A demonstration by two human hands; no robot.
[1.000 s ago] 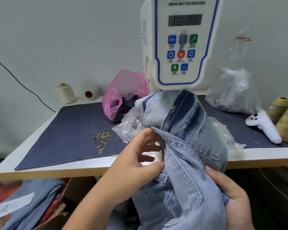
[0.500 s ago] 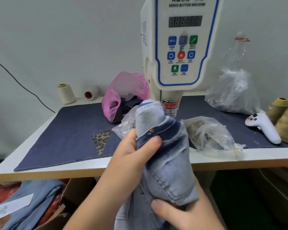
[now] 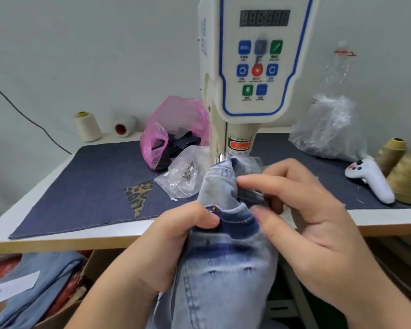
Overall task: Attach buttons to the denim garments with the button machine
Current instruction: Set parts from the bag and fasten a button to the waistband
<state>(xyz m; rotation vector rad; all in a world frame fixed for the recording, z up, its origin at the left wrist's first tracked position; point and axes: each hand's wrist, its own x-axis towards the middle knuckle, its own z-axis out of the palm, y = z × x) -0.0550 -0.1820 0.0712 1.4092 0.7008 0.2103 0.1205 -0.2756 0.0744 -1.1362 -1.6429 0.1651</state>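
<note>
A light blue denim garment (image 3: 223, 269) hangs bunched over the table's front edge, below the white button machine (image 3: 252, 67). My left hand (image 3: 166, 245) grips the folded denim near a small brass rivet (image 3: 214, 208), thumb on top. My right hand (image 3: 304, 210) pinches the upper fold of the same garment with curled fingers. A clear bag of small metal buttons (image 3: 183, 176) lies on the table just left of the machine's post.
A dark denim mat (image 3: 93, 186) with a leopard patch covers the table. A pink bag (image 3: 173, 131), thread cones (image 3: 87, 127), a clear crumpled bag (image 3: 330, 129), a white controller (image 3: 370, 179) and tan thread cones (image 3: 406, 176) stand around. More denim (image 3: 33, 281) lies in a box at lower left.
My right hand rose from beneath the garment and now pinches its upper fold. The denim bundle moved up toward the machine's post. My left hand kept its grip near the rivet.
</note>
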